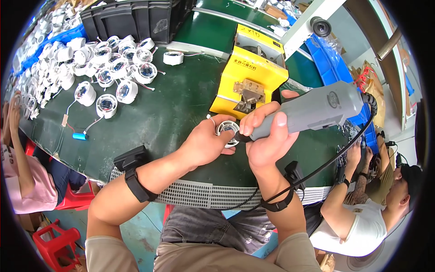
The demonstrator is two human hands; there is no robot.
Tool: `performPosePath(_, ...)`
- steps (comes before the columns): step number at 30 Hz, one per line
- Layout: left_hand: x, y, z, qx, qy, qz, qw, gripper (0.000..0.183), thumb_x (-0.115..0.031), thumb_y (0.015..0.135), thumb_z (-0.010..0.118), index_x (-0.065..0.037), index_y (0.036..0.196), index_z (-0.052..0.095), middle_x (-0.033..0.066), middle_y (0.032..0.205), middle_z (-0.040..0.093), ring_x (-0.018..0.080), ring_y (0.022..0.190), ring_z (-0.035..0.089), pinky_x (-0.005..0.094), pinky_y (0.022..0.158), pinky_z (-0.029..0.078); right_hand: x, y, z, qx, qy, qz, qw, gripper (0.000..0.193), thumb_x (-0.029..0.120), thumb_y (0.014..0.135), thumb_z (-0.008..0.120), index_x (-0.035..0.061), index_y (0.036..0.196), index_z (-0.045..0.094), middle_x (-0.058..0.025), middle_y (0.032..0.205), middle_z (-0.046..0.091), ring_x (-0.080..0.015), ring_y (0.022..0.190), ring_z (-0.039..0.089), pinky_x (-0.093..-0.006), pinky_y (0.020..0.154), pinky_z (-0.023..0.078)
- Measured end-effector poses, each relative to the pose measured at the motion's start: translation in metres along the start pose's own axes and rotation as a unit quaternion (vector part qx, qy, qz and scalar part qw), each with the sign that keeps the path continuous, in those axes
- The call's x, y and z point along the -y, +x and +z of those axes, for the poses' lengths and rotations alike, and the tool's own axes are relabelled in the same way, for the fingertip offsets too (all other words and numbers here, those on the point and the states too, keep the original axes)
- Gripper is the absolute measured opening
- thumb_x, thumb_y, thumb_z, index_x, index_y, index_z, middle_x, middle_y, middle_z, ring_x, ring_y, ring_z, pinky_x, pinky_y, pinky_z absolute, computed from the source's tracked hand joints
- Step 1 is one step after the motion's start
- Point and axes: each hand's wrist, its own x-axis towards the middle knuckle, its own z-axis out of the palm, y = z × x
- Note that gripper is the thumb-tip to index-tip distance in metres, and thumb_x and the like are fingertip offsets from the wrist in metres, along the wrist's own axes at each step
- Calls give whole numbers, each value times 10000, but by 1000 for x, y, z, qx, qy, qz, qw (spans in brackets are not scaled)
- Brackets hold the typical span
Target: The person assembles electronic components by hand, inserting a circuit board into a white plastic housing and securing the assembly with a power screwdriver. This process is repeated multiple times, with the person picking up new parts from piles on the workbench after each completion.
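Observation:
My left hand (205, 141) is closed around a small round white housing (221, 127) with a circuit board inside, pinning it against the green tabletop. A grey electric screwdriver (312, 109) lies in my right hand (269, 140), its fingers wrapped round the front end. The driver's black nose points left into the housing, over the board; the exact tip is hidden by my fingers. Just beyond my hands stands a yellow screw feeder (253, 68) with a metal outlet block. A black cable (333, 158) runs from the driver's rear down across my right forearm.
Many white housings (118, 65) with boards and wires crowd the left of the table. One housing (173, 58) lies apart near the black crate (131, 20). A blue cylinder (80, 136) with wires rests at left. People sit at both sides; blue bins (328, 63) stand right.

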Motion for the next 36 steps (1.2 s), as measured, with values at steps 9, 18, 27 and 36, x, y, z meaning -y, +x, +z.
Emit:
performPosePath(9,-2,0,-1,1,-15,-23,1000,335,-55,935,508,61,1249,484,137,1091,582,185,924,638,296,757,603,2,1,1,-14,3,-2,1000,464,289,938,467,-3,1254,293,-90,639,471,-163,470,474,-308,463,458)
performPosePath(18,-5,-1,1,-4,-28,-26,999,323,-63,943,496,63,1240,482,134,1110,567,188,941,625,304,760,603,-1,2,0,-2,-9,-7,1000,477,298,935,476,-7,1253,293,-94,644,475,-165,465,475,-308,459,462)
performPosePath(27,-2,-2,-1,-6,-26,-24,999,318,-67,943,494,68,1231,487,139,1097,571,191,935,627,306,755,603,-2,0,0,17,-12,-2,1000,447,285,933,487,2,1229,307,-85,645,467,-160,468,473,-310,460,461)
performPosePath(36,-4,4,8,14,-10,-15,1000,330,-88,950,483,77,1236,485,149,1110,583,207,932,640,308,752,601,-4,1,-7,9,-12,-6,1000,405,227,932,509,4,1216,325,-78,633,471,-152,472,480,-299,452,456)
